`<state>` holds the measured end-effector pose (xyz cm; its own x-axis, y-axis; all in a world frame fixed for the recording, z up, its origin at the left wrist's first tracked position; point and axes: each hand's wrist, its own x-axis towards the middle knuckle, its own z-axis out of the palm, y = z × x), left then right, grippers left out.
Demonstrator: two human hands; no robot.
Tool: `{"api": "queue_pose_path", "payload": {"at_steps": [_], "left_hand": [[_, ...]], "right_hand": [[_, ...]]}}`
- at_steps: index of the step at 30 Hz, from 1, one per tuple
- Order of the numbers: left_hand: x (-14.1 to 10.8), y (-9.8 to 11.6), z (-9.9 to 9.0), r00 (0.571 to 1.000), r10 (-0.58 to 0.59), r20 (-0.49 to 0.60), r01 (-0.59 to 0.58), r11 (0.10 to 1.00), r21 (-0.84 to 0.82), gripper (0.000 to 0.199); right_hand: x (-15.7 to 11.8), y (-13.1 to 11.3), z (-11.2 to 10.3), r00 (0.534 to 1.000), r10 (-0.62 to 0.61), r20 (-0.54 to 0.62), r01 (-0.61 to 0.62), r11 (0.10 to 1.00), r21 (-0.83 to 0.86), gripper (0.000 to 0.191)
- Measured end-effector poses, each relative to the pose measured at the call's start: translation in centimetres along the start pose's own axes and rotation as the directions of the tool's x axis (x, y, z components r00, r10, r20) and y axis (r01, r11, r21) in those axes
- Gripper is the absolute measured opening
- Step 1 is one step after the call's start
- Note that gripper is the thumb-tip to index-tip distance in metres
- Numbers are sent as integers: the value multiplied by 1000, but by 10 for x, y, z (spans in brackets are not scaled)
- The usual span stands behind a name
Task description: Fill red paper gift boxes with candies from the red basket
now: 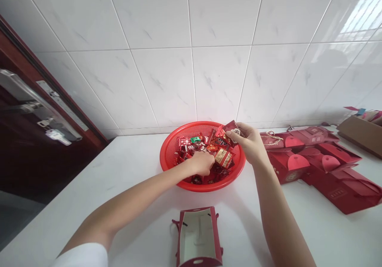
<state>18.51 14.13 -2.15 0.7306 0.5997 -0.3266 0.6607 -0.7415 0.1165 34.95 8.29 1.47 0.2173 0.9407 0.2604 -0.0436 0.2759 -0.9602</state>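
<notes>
A round red plastic basket (165, 151) holds many wrapped candies, mostly in red wrappers, with one green candy (195, 139) among them. My left hand (203, 163) reaches down into the basket with its fingers curled in; the fingertips are hidden, so what they grip does not show. Over the basket's right rim, my right hand (250, 143) pinches dark red candy packets (233, 131) between thumb and fingers. A gold-and-red packet (223, 158) lies in the basket between both hands. Nearer to me stands an open red gift box (198, 231), its pale inside showing bare.
Several closed red gift boxes (322, 159) cluster on the white table (134, 159) at the right. Behind them is a brown cardboard box (362, 133). A tiled wall (221, 80) borders the table's back. At left is a dark door with keys (56, 135) in its lock.
</notes>
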Motion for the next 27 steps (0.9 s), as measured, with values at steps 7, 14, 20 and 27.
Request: {"api": "queue_pose_path", "payload": {"at_steps": [7, 14, 20, 27], "left_hand": [[-22, -38, -11, 999, 36, -38, -44, 973, -227, 14], [-30, -28, -7, 973, -31, -229, 14, 997, -74, 24], [-19, -11, 7, 957, 282, -70, -275, 957, 95, 20], [3, 5, 27, 933, 360, -23, -347, 913, 217, 27]], "right_hand": [[0, -2, -2, 999, -31, -13, 31, 999, -39, 21], [0, -2, 0, 999, -38, -18, 36, 995, -97, 23], [0, -1, 2, 1000, -26, -4, 26, 996, -89, 24], [-1, -2, 4, 1000, -28, 0, 28, 996, -80, 24]]}}
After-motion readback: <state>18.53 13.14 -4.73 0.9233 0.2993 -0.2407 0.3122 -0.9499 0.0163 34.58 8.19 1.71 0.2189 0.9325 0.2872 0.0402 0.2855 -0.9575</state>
